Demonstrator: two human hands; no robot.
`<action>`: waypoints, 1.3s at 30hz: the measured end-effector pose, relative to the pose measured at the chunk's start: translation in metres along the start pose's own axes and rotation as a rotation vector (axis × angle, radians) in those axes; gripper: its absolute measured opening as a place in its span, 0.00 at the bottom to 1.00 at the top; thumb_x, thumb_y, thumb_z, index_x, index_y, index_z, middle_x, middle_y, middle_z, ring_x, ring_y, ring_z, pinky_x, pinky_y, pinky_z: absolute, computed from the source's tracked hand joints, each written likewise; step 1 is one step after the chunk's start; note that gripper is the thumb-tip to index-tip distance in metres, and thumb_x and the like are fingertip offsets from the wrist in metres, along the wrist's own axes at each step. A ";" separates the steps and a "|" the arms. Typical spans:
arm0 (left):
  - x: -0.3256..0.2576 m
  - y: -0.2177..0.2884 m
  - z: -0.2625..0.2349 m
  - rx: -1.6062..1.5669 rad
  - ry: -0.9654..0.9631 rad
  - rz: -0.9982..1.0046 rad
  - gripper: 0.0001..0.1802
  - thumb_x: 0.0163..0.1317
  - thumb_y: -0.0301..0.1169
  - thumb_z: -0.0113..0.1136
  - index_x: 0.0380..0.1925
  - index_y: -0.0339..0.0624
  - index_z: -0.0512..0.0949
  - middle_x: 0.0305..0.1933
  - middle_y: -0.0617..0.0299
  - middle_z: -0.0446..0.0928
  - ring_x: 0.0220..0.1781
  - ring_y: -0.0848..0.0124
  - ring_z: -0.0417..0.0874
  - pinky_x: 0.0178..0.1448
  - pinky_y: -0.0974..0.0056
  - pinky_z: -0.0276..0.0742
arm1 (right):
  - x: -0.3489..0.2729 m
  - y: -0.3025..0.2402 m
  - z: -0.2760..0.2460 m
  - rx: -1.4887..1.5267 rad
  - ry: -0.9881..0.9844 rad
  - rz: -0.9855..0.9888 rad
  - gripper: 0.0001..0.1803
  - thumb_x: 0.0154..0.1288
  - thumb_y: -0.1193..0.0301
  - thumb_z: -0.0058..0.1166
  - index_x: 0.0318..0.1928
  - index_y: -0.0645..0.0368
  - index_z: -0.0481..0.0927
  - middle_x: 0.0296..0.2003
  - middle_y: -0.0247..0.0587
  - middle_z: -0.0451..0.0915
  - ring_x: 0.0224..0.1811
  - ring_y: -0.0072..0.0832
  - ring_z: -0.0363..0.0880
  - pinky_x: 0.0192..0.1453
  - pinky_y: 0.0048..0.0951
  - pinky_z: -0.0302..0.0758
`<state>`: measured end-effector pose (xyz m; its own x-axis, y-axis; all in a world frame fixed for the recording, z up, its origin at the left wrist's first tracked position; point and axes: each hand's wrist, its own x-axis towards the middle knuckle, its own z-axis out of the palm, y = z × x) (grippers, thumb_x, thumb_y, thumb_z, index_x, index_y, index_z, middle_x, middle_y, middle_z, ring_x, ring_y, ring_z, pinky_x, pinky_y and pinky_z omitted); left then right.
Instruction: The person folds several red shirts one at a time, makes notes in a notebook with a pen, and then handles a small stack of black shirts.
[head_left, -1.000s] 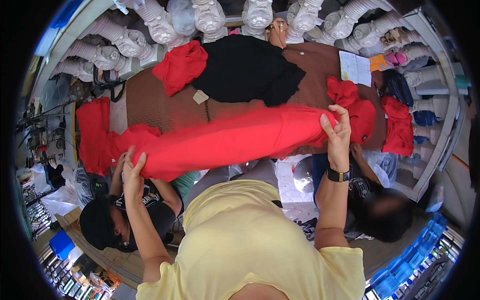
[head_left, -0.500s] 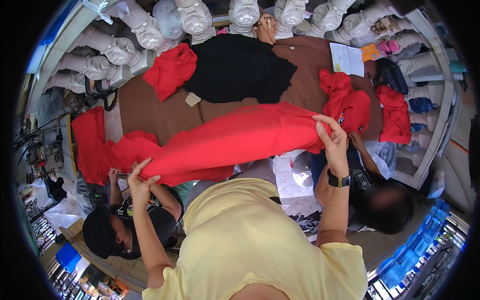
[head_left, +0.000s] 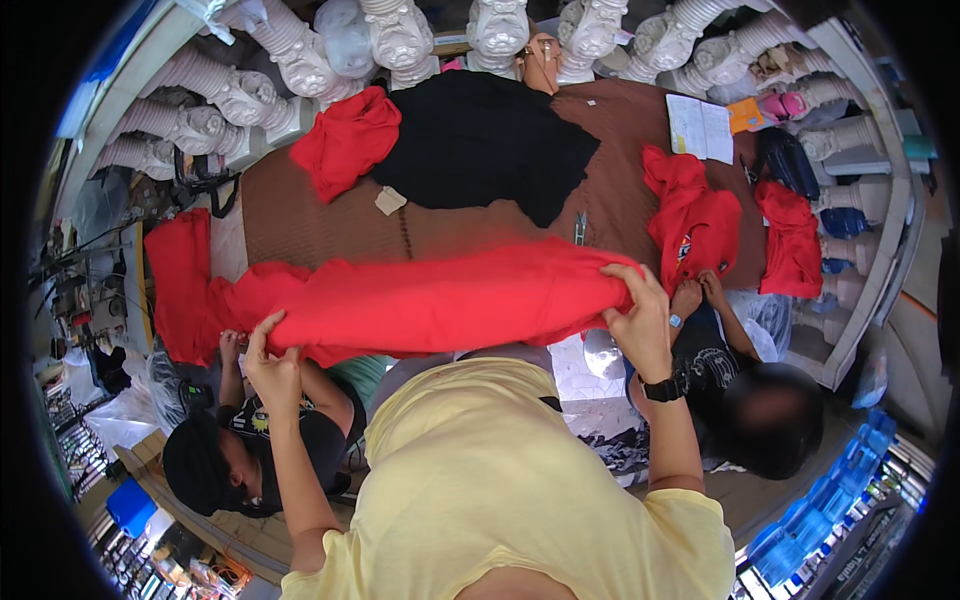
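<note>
A long red garment (head_left: 430, 300) is stretched between my two hands in front of my body, over the near edge of the table. My left hand (head_left: 272, 372) grips its left end, thumb and fingers closed on the fabric. At the other end my right hand (head_left: 645, 328) pinches the fabric between thumb and fingers. A black garment (head_left: 480, 140) lies spread beyond it on the brown table cover (head_left: 320, 225). Just past the red garment lies a small pair of thread snips (head_left: 581, 228).
Red garments lie at the far left (head_left: 345, 140), left edge (head_left: 180, 285) and right (head_left: 695, 215). A co-worker in a cap (head_left: 205, 455) sits at left; another (head_left: 720, 370) handles red fabric at right. Papers (head_left: 700, 128) and white balusters (head_left: 500, 35) stand around the far side.
My right hand has come lower and slightly inward, and the red garment's right end has dropped with it, uncovering the snips. My left hand has shifted slightly left.
</note>
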<state>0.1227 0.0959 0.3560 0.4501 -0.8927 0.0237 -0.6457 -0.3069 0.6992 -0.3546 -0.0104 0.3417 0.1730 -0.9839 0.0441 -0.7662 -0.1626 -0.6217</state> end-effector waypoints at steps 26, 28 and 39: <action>0.178 -0.086 0.218 -0.203 -0.001 0.212 0.32 0.44 0.14 0.70 0.52 0.50 0.84 0.54 0.54 0.79 0.58 0.57 0.77 0.64 0.57 0.76 | 0.167 0.175 0.115 -0.169 0.434 -0.079 0.30 0.44 0.86 0.62 0.51 0.52 0.76 0.50 0.54 0.68 0.54 0.54 0.72 0.59 0.48 0.72; 0.146 -0.116 0.247 0.012 -0.293 0.158 0.43 0.45 0.21 0.75 0.66 0.58 0.75 0.68 0.49 0.70 0.71 0.49 0.64 0.76 0.49 0.61 | 0.141 0.235 0.173 -0.067 0.174 0.043 0.33 0.48 0.84 0.63 0.58 0.50 0.75 0.58 0.56 0.66 0.59 0.56 0.70 0.63 0.49 0.72; 0.131 -0.058 0.301 0.350 -0.130 0.342 0.41 0.59 0.35 0.72 0.72 0.53 0.65 0.80 0.50 0.50 0.79 0.43 0.54 0.77 0.39 0.54 | 0.186 0.130 0.222 -0.242 0.069 -0.094 0.33 0.64 0.57 0.64 0.68 0.50 0.73 0.71 0.50 0.60 0.67 0.57 0.62 0.71 0.57 0.63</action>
<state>0.0334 -0.1029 0.1036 0.1102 -0.9884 0.1047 -0.9209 -0.0619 0.3849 -0.2848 -0.1985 0.0951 0.2138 -0.9651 0.1515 -0.8761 -0.2580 -0.4073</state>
